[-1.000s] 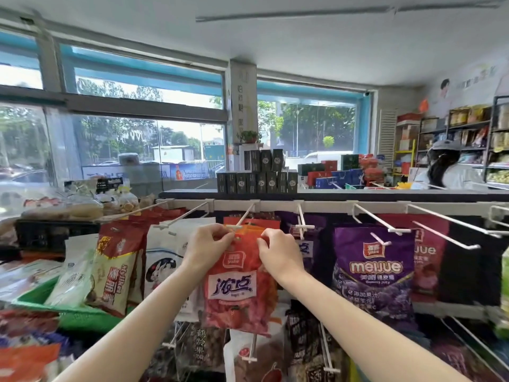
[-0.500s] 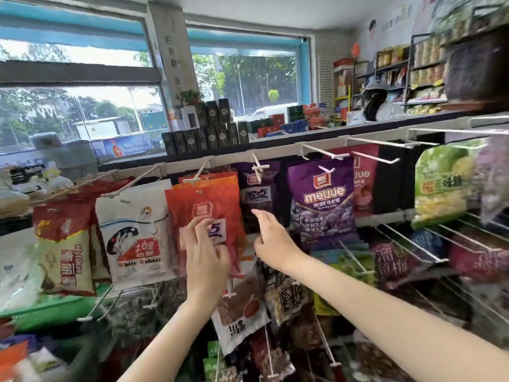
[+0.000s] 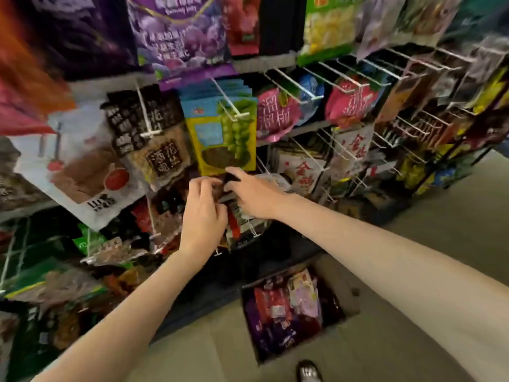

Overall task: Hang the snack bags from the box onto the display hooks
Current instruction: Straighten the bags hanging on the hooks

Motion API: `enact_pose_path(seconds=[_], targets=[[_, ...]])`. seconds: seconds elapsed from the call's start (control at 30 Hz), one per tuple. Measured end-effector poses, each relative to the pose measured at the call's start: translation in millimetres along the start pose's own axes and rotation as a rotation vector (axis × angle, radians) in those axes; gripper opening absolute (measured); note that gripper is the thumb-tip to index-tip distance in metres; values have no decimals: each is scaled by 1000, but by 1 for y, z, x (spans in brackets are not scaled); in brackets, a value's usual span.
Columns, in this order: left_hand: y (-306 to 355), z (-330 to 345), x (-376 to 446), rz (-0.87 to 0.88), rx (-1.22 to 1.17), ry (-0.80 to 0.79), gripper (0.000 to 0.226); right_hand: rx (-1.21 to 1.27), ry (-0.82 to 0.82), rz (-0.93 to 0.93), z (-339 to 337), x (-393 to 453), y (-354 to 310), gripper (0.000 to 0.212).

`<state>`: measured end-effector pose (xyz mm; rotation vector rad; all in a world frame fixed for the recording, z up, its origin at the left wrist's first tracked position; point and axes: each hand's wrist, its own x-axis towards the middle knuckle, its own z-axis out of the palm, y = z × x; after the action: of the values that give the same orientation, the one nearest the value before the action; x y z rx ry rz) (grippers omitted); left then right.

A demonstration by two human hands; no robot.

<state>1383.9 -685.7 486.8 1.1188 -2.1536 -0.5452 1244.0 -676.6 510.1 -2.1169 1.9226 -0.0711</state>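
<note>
A cardboard box (image 3: 346,292) stands open on the floor below the rack, with several snack bags (image 3: 286,310) inside. Both my hands are at a low hook on the display rack, just under a yellow-green bag (image 3: 223,139). My left hand (image 3: 203,216) has its fingers curled on a dark snack bag (image 3: 232,205) hanging there. From the right, my right hand (image 3: 252,195) pinches the top of the same dark bag. The hook under my hands is hidden.
White wire hooks (image 3: 300,86) jut out from the rack in rows, many loaded with bags: pink bags (image 3: 278,114), a white bag (image 3: 82,172) at left, purple bags (image 3: 176,37) above. My shoe (image 3: 308,372) is on the beige floor beside the box.
My view has dropped from the top row to the lower hooks and the floor box. Both hands left the orange bag and moved down to a dark bag on a low hook.
</note>
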Motion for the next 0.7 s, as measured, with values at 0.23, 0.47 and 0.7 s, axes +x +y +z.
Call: enact_pose_path(seconds=[0.23,0.47,0.7], targets=[[-11,168,-66,-213,142,-439,43,68,-610,251,159,-76,166,37],[-43,301,-98,-374,232,-608,45,267,-669,423,279,-112,289,43],[-126,407,-177,-805,110,-646,29,363,-718,392,436,-95,292,42]])
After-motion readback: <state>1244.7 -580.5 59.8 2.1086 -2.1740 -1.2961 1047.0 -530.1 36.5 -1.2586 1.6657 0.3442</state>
